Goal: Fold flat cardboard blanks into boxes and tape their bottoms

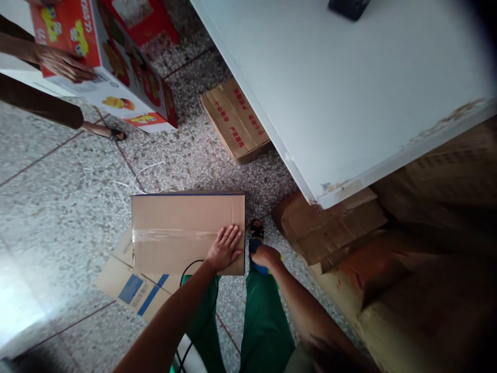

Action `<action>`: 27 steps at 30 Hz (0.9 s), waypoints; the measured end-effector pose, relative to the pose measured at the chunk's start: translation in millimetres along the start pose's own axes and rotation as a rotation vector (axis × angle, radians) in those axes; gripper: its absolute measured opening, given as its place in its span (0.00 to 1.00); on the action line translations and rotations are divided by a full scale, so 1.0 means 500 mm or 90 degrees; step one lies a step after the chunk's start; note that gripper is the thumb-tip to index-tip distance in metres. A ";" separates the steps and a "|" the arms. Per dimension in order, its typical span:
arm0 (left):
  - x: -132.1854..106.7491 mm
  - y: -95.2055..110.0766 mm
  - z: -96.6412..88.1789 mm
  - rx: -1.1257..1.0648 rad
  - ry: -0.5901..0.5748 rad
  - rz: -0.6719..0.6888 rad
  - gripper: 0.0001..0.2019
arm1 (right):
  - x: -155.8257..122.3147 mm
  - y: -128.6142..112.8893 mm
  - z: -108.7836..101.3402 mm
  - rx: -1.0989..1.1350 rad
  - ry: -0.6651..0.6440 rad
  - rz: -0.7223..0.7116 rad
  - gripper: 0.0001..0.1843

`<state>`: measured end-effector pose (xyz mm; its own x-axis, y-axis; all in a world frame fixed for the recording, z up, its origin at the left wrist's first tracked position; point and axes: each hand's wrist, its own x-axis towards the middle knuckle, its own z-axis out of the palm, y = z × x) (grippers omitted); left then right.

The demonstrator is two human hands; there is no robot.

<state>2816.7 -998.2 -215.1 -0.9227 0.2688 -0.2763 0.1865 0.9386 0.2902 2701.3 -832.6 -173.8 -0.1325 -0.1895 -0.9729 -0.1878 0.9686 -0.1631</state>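
A brown cardboard box (182, 212) stands on the speckled floor before me, with a strip of clear tape (171, 235) running lengthwise along its top. My left hand (225, 248) lies flat on the top near the box's right end, fingers stretched out. Just beyond that end, my right hand (266, 257) is closed around a blue object (254, 245) with a yellow-green edge. My hand hides most of this object, so its exact kind cannot be made out. A flattened carton with blue markings (132, 290) lies partly under the box.
Another person's hand (66, 63) rests on a red and white printed carton (132, 77) at upper left. A taped box with red lettering (236, 124) sits beside a white table (349, 93). Folded cardboard (330, 223) lies at right. A white strap (135, 178) and a black cable (186, 268) also show.
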 end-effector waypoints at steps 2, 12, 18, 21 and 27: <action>0.002 0.007 -0.007 -0.006 -0.007 -0.010 0.32 | 0.010 0.034 0.007 -0.001 0.026 0.030 0.29; 0.047 0.078 -0.047 -0.014 -0.002 -0.126 0.23 | -0.229 0.159 0.028 0.053 0.141 0.030 0.34; 0.148 0.074 -0.081 -0.055 0.004 -0.197 0.22 | -0.374 0.193 0.063 0.191 0.159 -0.005 0.31; 0.191 0.049 -0.104 -0.078 0.042 -0.258 0.23 | -0.449 0.212 0.010 0.207 0.338 -0.022 0.28; 0.080 -0.009 -0.147 -0.115 0.210 -0.524 0.24 | -0.521 0.197 -0.273 -0.174 0.831 -0.138 0.20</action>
<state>2754.4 -1007.7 -160.2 -0.7956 -0.5747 -0.1915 -0.6057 0.7506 0.2640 2584.5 -710.0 85.7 -0.8679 -0.4949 -0.0431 -0.4887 0.8661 -0.1053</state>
